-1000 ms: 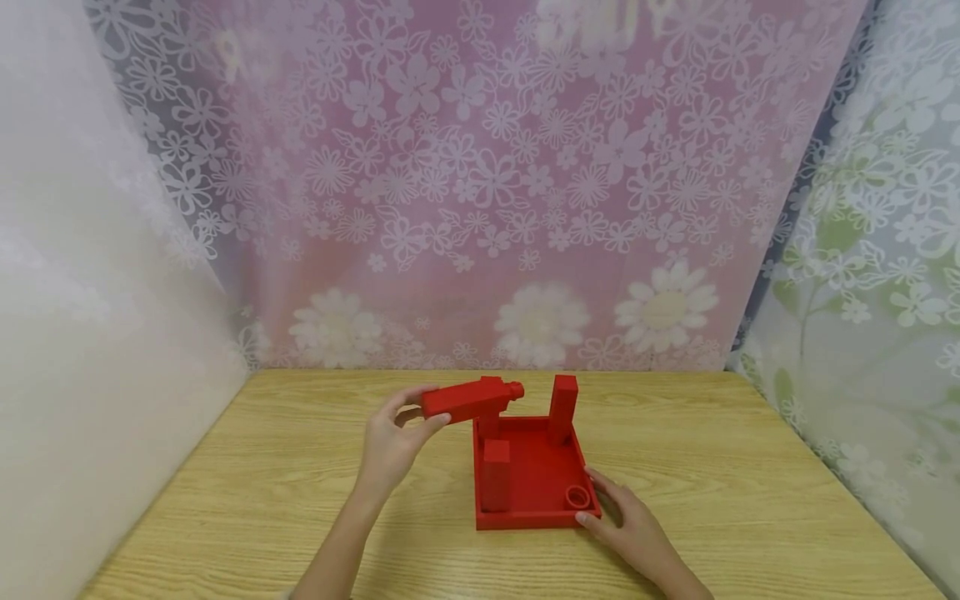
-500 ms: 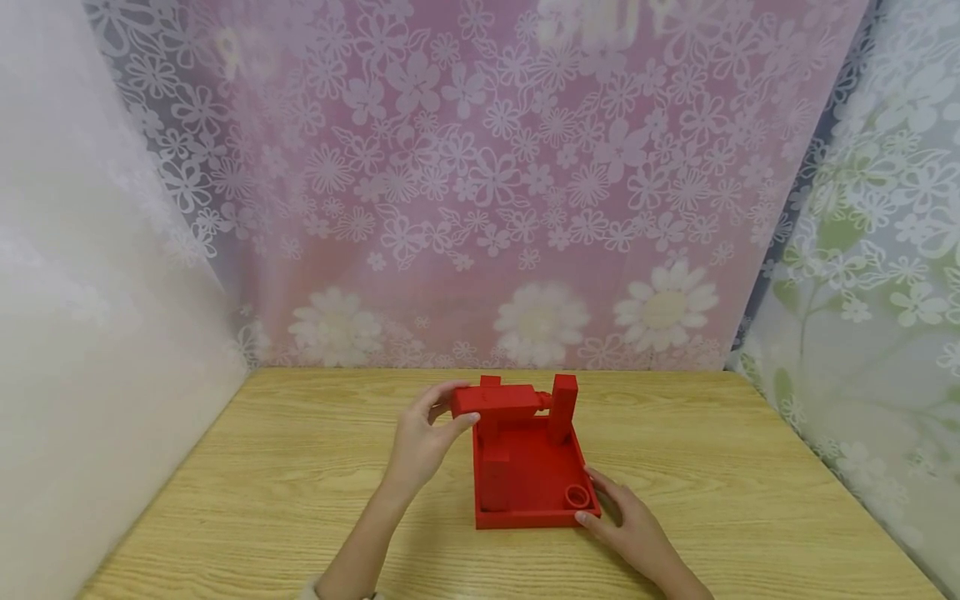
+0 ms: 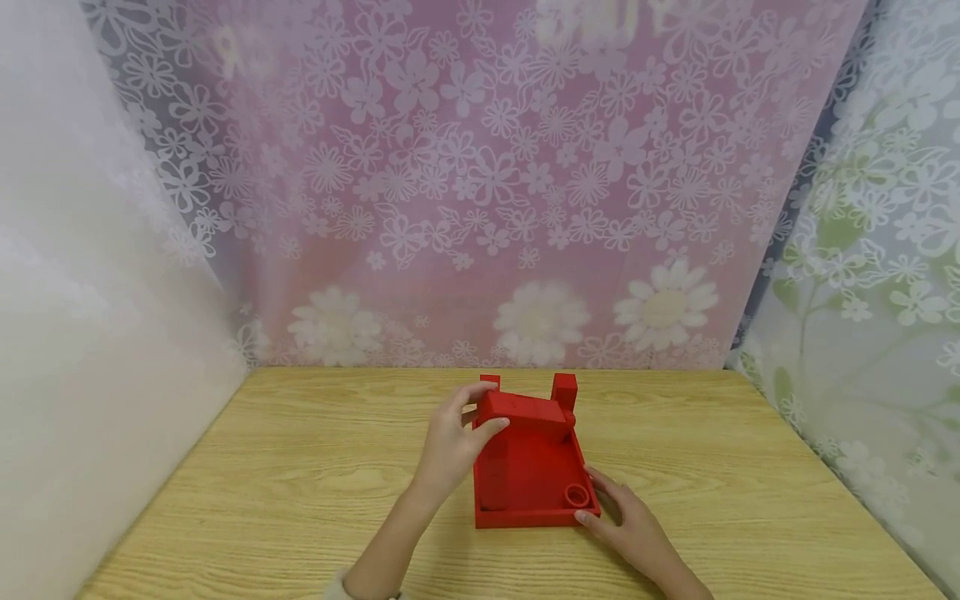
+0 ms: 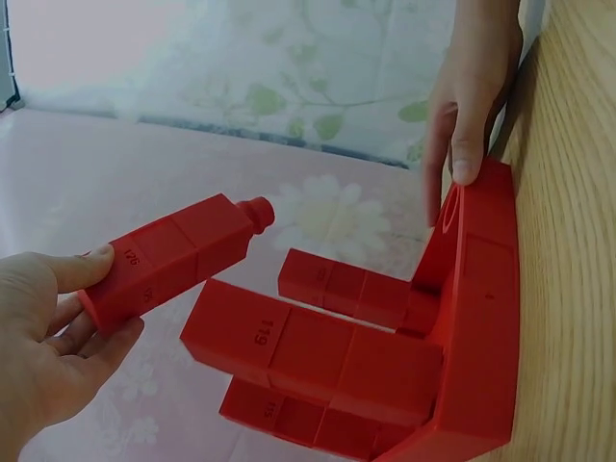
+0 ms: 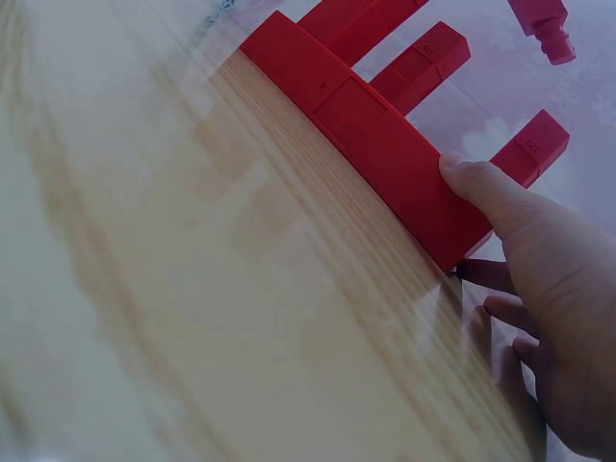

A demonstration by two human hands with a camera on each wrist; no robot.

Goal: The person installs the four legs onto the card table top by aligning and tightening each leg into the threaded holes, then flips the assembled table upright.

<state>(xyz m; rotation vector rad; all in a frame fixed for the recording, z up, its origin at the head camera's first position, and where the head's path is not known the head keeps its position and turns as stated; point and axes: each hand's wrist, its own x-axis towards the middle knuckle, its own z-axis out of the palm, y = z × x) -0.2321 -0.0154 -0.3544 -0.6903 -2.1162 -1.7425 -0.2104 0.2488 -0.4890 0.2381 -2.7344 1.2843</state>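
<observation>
My left hand [image 3: 450,437] pinches the end of a long red square post [image 3: 528,410] between thumb and fingers. Its narrow stepped peg points right and dips a little in the head view. Printed numbers show on the held post [image 4: 168,255] in the left wrist view. Below it lies a shallow red tray [image 3: 528,519] with upright posts in three of its corners. A round raised ring [image 3: 577,496] marks the near right corner. There my right hand [image 3: 630,525] grips the tray, thumb at the front wall and fingers along the right side.
The back right post [image 3: 564,390] and back left post [image 3: 490,379] rise above the tray walls. A front left post [image 4: 308,337] stands nearest in the left wrist view. Underneath is a wooden table [image 3: 300,475], with a floral curtain [image 3: 480,183] behind it.
My left hand has carried the red post rightward over the tray and slightly lower, and its peg end has swung from pointing slightly up to slightly down. The right hand and tray stay put.
</observation>
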